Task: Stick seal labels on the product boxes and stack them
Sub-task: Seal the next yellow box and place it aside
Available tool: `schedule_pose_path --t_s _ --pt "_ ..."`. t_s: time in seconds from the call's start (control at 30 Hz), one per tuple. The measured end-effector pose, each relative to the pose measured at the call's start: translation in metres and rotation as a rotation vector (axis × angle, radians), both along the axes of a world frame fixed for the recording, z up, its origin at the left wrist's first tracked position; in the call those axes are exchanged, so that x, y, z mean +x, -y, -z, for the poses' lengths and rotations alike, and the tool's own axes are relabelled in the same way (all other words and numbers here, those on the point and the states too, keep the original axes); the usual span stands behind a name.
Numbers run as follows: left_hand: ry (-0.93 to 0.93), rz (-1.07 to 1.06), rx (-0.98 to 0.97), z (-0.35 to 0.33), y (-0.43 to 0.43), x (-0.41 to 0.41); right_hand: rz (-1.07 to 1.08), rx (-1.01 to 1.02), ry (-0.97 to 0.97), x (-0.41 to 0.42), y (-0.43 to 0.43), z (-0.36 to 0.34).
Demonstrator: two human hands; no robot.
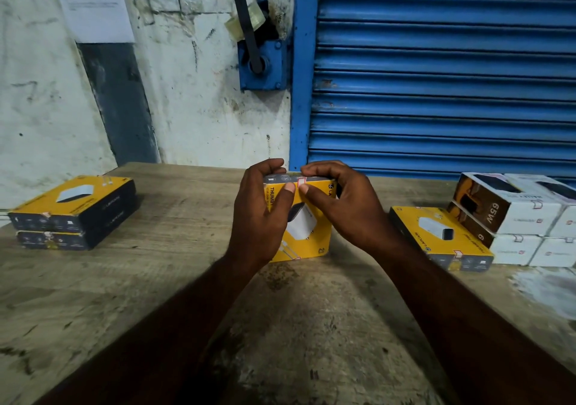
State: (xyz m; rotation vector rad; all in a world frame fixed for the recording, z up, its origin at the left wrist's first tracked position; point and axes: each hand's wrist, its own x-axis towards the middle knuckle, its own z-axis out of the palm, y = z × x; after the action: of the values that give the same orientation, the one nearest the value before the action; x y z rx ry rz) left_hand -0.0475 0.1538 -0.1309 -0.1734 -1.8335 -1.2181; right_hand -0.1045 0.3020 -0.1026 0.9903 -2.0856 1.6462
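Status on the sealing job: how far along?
Done: the left stack holds two yellow boxes showing seals; the white boxes at right carry seals too. In hand: left hand and right hand hold the upright box, thumbs pressing a seal label over its top edge. Left: stack it, plus the lone yellow box lying sealed at right.

Wooden desk [156,295]: surface worn and stained. Behind it stands a whitewashed wall [193,108], scuffed, with a printed paper sheet [93,2] fixed at upper left. Blue roller shutter [436,71] at right, slats down. Beside it is a blue crank housing [265,74], its black handle [253,46] carrying a clear tape roll [259,13].
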Motion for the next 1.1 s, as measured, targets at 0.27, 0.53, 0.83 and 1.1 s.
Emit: schedule_pose_path --t_s 0.27,0.53,0.83,1.1 --pt "0.014 -0.041 0.001 0.0003 -0.0013 -0.0008 -0.05 0.027 0.007 0.0012 -0.0056 -0.0027" --pt "0.009 -0.099 -0.03 0.0002 -0.0056 -0.0024 -0.049 0.029 0.009 0.0016 -0.0055 -0.0038" --pt "0.045 -0.025 -0.048 0.0002 -0.0008 0.0027 0.023 0.026 -0.023 0.0016 0.0007 -0.0001" --pt "0.038 0.001 -0.04 -0.0005 -0.001 0.0042 0.002 0.009 0.014 0.0048 -0.0006 -0.0023"
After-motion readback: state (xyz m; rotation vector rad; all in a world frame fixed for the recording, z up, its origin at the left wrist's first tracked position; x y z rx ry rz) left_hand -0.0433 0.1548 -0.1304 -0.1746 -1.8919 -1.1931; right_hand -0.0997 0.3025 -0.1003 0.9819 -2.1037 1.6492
